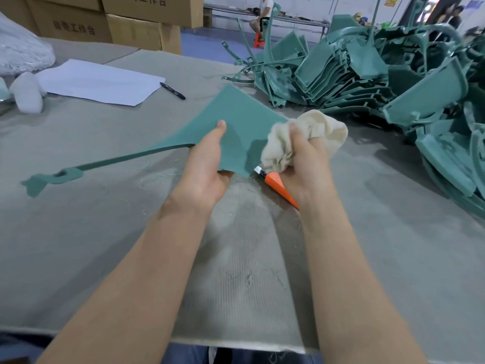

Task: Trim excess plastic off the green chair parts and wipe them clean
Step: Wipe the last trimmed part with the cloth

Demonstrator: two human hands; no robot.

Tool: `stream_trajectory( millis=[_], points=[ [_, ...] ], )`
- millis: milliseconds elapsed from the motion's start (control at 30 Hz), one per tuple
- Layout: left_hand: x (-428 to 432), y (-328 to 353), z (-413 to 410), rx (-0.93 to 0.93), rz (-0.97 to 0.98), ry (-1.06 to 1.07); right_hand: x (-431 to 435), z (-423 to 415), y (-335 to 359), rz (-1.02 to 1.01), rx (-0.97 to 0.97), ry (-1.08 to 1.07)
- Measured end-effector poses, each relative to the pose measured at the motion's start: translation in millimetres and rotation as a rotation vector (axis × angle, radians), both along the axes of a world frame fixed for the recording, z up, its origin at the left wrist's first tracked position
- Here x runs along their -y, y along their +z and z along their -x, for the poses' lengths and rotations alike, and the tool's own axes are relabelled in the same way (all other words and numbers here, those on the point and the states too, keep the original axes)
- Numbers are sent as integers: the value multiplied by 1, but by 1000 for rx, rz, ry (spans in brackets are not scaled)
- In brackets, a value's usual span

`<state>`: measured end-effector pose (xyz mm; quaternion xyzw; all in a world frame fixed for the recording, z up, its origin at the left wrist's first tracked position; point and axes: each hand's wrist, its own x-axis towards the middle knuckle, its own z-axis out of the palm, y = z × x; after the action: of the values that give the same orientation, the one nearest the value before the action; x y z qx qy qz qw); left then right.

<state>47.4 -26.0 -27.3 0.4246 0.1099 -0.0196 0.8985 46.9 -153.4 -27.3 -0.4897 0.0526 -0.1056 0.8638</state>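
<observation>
gripping one green part (244, 119), one cloth (329, 131)

My left hand (207, 164) and right hand (305, 164) lead back into bare forearms (147, 271). Below the worktop (236, 285) edge, my blue denim trousers (189, 354) show.

A black pen (172, 90) lies just beside a white paper sheet (99, 81) on the grey cloth-covered tabletop (105, 232), brown cardboard boxes (136, 27) stacked behind.

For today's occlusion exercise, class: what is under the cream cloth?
An orange-handled knife, its blade poking out beside the green chair part. The right hand gripping the cloth hides whether it also holds the knife.
</observation>
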Motion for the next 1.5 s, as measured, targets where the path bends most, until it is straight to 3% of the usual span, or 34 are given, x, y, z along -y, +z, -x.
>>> stream_trajectory(
  millis=[100, 167, 267, 400, 500, 567, 667, 767, 933, 1067, 1200, 1233, 1300, 1333, 1433, 1500],
  points=[
    [-1, 1, 0, 18, -28, -17, -3, -4, -9, 507, 6, -209],
    [-3, 2, 0, 21, -59, -43, 0, -4, -10, 638, -3, -325],
    [-2, 2, 0, 32, -73, -66, 3, -1, -10, 574, -53, -348],
    [-3, 3, 0, 21, -19, -8, 9, 3, -6, 46, -205, -227],
    [1, 2, 2, 41, -7, 94, -4, 8, 5, -177, -81, 21],
    [4, 5, 2, 95, 11, 178, -26, 12, 5, -87, -40, 113],
    [2, 7, -1, 151, -8, 323, -49, 12, -8, 336, -84, 56],
    [-2, 6, 0, 112, 11, 286, -50, 10, -15, 558, -107, 66],
    [-7, 8, 1, 120, 38, 259, -51, 13, -17, 503, -53, 235],
    [3, 6, 1, 219, 92, 40, -47, 11, -9, 456, -51, 69],
    [6, -1, 10, 535, -351, -396, -18, 7, -1, 25, -78, -19],
    [5, -2, 11, 554, -478, -492, -6, 9, 0, -71, -111, 0],
    [0, -3, 8, 465, -614, -480, 19, 14, 1, -138, -122, 70],
    [-5, -2, 5, 387, -565, -431, 30, 16, 3, -92, -106, 102],
    [-25, 8, -2, 243, -149, -451, 37, 15, 8, 267, -128, 123],
    [-27, 10, 1, 242, -65, -474, 27, 12, 6, 380, -129, 96]
  ],
)
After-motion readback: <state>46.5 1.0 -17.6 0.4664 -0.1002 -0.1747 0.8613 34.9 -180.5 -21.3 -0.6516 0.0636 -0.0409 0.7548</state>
